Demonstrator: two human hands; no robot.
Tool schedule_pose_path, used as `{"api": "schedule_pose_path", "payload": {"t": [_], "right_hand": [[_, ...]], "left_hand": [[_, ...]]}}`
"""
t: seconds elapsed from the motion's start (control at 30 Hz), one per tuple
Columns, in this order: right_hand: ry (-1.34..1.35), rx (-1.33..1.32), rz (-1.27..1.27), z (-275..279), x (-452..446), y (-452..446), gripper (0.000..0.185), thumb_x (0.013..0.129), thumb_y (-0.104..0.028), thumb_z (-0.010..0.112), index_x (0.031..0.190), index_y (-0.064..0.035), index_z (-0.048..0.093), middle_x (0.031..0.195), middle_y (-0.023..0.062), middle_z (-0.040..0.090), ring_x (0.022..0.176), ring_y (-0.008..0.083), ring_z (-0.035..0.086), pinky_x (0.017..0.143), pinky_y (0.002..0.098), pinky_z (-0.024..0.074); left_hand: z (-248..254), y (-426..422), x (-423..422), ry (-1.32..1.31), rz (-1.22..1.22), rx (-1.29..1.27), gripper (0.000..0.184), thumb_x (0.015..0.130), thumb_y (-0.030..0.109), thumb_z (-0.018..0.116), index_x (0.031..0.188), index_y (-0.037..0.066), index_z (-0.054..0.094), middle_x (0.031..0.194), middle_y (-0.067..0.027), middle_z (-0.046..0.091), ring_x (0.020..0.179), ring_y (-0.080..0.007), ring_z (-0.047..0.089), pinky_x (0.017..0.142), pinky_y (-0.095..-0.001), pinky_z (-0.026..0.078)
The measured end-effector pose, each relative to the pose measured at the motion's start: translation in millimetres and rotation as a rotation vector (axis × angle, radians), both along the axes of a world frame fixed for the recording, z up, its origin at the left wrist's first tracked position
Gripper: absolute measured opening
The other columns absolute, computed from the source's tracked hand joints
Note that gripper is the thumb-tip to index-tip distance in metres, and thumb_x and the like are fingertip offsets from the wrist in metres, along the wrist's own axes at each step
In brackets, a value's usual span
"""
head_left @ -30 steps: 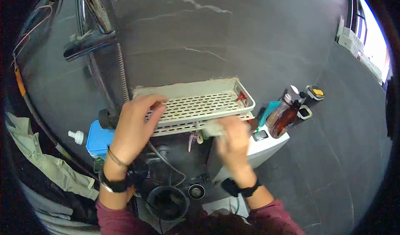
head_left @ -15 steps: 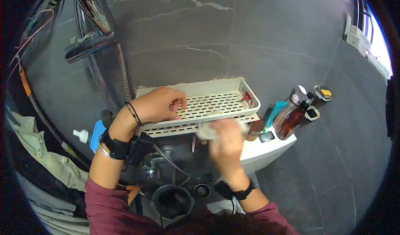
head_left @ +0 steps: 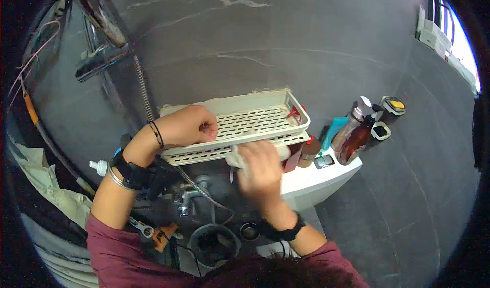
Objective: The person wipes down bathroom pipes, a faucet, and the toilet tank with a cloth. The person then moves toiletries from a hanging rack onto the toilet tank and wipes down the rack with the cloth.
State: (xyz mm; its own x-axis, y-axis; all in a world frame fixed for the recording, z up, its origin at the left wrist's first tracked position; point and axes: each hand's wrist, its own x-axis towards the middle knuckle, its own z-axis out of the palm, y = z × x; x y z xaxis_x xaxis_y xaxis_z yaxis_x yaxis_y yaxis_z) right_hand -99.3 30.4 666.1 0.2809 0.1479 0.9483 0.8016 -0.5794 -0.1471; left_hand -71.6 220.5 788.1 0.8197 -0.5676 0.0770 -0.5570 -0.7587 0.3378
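Note:
A cream perforated shower rack (head_left: 245,122) sits against the dark wall in the middle of the view, with a second slotted level under its front. My left hand (head_left: 191,126) reaches over the rack's front left rim, fingers curled in against it. At the front edge my right hand (head_left: 261,168), a little blurred, presses a whitish cloth (head_left: 236,158) to the rack. The cloth is bunched, and my fingers cover much of it. Inside the rack's right end is a small red item (head_left: 294,112).
Bottles, among them a brown pump bottle (head_left: 356,142), stand with a teal tube (head_left: 334,132) on a white ledge (head_left: 326,178) at right. A shower hose (head_left: 143,86) hangs left. Below are a tap (head_left: 185,209), a dark bucket (head_left: 217,244) and an orange-handled tool (head_left: 164,237).
My right hand has slid a little left along the rack's front edge with the cloth. My left fingers have drawn closer together. The whole view has shifted slightly.

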Motion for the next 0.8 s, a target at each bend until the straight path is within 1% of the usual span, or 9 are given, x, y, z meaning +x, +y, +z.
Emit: {"api": "schedule_pose_path", "payload": {"t": [0.1,0.2,0.23,0.3,0.33,0.4,0.53,0.73,0.8], "right_hand": [[0.021,0.021,0.110,9,2,-15,0.031,0.063,-0.003,0.058,0.094,-0.0018,0.059,0.094,0.0138,0.059,0.093,0.0312,0.056,0.085,0.0444,0.0435],[0.113,0.144,0.019,10,13,-55,0.023,0.065,0.002,0.055,0.088,-0.0007,0.056,0.089,0.0153,0.058,0.090,0.0339,0.055,0.085,0.0444,0.0428],[0.025,0.122,-0.031,14,21,-70,0.022,0.065,0.004,0.055,0.087,-0.0005,0.056,0.087,0.0168,0.057,0.087,0.0356,0.055,0.083,0.0453,0.0428],[0.018,0.139,-0.083,15,21,-70,0.022,0.065,0.003,0.055,0.086,0.0006,0.056,0.087,0.0178,0.056,0.086,0.0368,0.055,0.083,0.0464,0.0431],[0.017,0.136,-0.083,14,19,-66,0.022,0.065,0.003,0.055,0.086,0.0006,0.056,0.087,0.0178,0.056,0.086,0.0368,0.055,0.083,0.0464,0.0431],[0.064,0.171,-0.049,9,13,-46,0.023,0.064,0.002,0.056,0.087,0.0015,0.056,0.087,0.0180,0.057,0.088,0.0371,0.055,0.084,0.0461,0.0429],[-0.007,0.136,0.038,4,5,-18,0.027,0.063,-0.001,0.058,0.089,0.0006,0.057,0.089,0.0157,0.058,0.090,0.0343,0.056,0.085,0.0439,0.0435],[0.065,0.074,0.068,9,10,-45,0.025,0.063,0.000,0.056,0.088,-0.0019,0.059,0.091,0.0124,0.060,0.092,0.0303,0.057,0.085,0.0420,0.0444],[0.047,0.151,0.044,4,22,-68,0.024,0.064,0.002,0.054,0.087,-0.0014,0.058,0.089,0.0146,0.060,0.090,0.0329,0.057,0.084,0.0440,0.0440]], "left_hand": [[3,-1,2,0.067,0.008,0.076,0.011,0.075,0.011,0.064,0.077,0.000,0.061,0.068,-0.0099,0.061,0.063,-0.0187,0.056,0.061,-0.0328,0.045],[0,1,2,-0.113,-0.084,0.124,0.011,0.077,0.011,0.062,0.079,0.000,0.060,0.065,-0.0116,0.061,0.063,-0.0215,0.059,0.061,-0.0342,0.046],[7,-5,-1,-0.117,-0.088,0.125,0.011,0.077,0.011,0.062,0.079,0.000,0.060,0.065,-0.0116,0.061,0.063,-0.0215,0.059,0.061,-0.0342,0.046],[21,-20,-8,0.048,0.155,0.117,0.010,0.076,0.011,0.062,0.077,0.001,0.060,0.065,-0.0124,0.061,0.063,-0.0236,0.060,0.061,-0.0343,0.046],[24,-27,-6,0.047,0.156,0.114,0.010,0.076,0.011,0.062,0.077,0.001,0.060,0.065,-0.0124,0.061,0.063,-0.0236,0.060,0.061,-0.0343,0.046],[33,-45,4,-0.114,0.024,0.132,0.012,0.079,0.013,0.062,0.079,0.001,0.060,0.066,-0.0108,0.061,0.061,-0.0214,0.060,0.058,-0.0327,0.046],[42,-93,34,-0.101,-0.048,0.024,0.013,0.079,0.012,0.061,0.082,0.000,0.063,0.070,-0.0126,0.064,0.063,-0.0217,0.062,0.060,-0.0331,0.047],[61,-118,28,-0.189,-0.063,0.094,0.017,0.076,0.012,0.062,0.088,0.000,0.065,0.082,-0.0178,0.065,0.075,-0.0296,0.063,0.068,-0.0352,0.049],[53,-96,16,-0.412,-0.111,0.031,0.016,0.078,0.011,0.060,0.090,0.001,0.065,0.084,-0.0166,0.064,0.076,-0.0320,0.061,0.068,-0.0356,0.048]]}}
